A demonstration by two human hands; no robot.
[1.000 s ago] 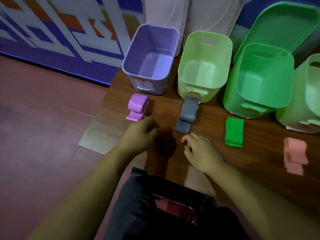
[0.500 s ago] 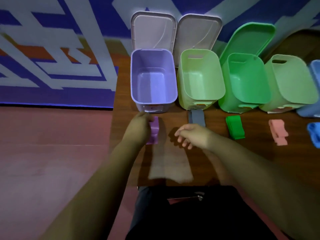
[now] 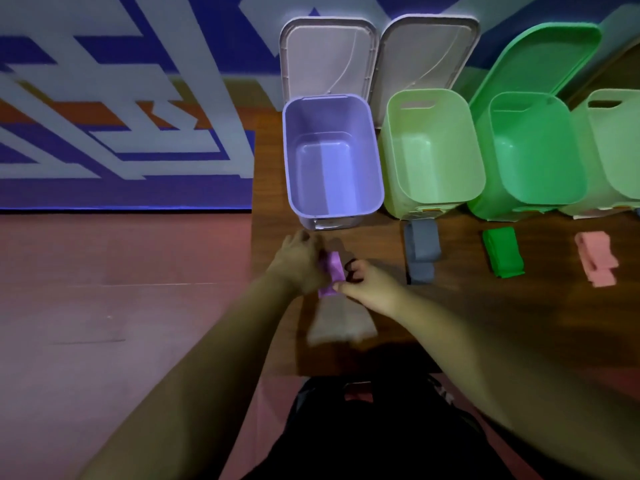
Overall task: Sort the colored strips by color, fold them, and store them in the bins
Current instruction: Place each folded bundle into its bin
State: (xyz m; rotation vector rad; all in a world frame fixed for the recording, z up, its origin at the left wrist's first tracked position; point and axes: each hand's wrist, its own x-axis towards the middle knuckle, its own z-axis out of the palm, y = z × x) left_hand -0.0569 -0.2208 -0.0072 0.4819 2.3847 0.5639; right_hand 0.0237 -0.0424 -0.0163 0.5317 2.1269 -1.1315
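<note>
Both hands meet on the folded purple strip [image 3: 333,270] at the near-left part of the desk [image 3: 485,323]: the left hand [image 3: 300,265] curls round its left side and the right hand [image 3: 367,289] pinches its near end. The strip sits just in front of the open purple bin [image 3: 301,174]. To the right, a grey strip [image 3: 422,251], a green strip [image 3: 504,253] and a pink strip [image 3: 596,259] lie on the desk in front of the pale green bin [image 3: 398,161], the green bin [image 3: 498,161] and a further pale green bin [image 3: 616,150].
</note>
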